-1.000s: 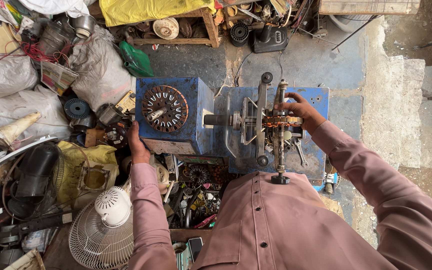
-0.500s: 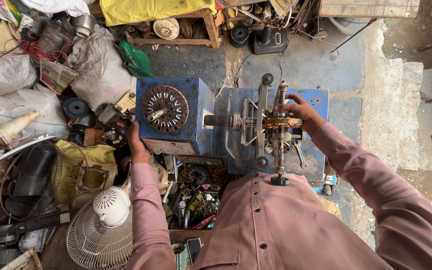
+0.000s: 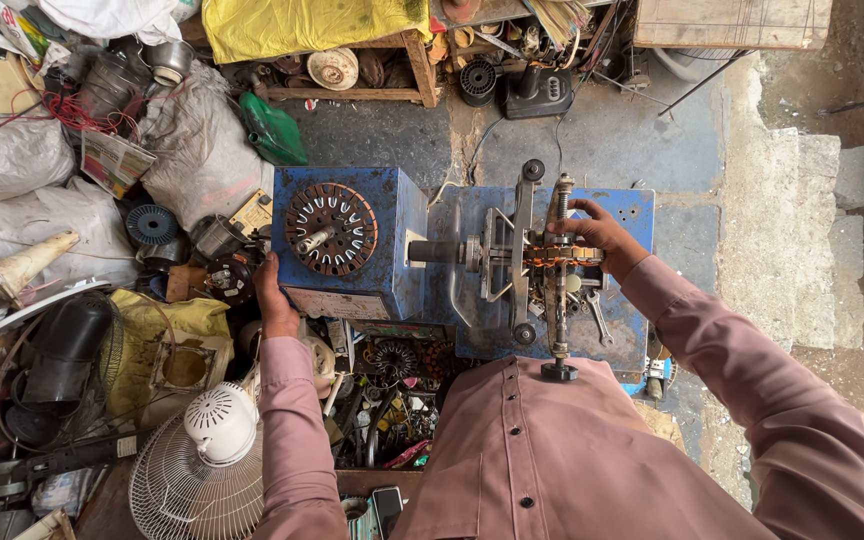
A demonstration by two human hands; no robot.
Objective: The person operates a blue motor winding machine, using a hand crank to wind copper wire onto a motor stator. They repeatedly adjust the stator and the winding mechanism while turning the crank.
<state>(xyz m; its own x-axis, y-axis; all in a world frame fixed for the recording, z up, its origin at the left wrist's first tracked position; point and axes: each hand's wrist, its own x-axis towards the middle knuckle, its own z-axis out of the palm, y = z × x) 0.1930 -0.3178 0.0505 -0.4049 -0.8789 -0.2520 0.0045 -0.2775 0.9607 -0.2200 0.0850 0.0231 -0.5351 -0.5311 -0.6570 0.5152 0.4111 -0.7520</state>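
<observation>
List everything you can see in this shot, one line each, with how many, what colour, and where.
blue box: one, blue, centre, with a round slotted metal disc on its top face
winding frame: one, grey metal with copper-coloured wire, on the blue base right of the box
yellow cloth: one, yellow, top centre over a wooden shelf
green bag: one, green, on the floor above the box
sacks: several, grey-white, upper left
fan guard: one, white wire, bottom left, beside a white domed fan housing
black device: one, black, top centre
small parts heap: many, mixed colours, below the box
left hand: at the box's lower left edge
right hand: on the winding frame
</observation>
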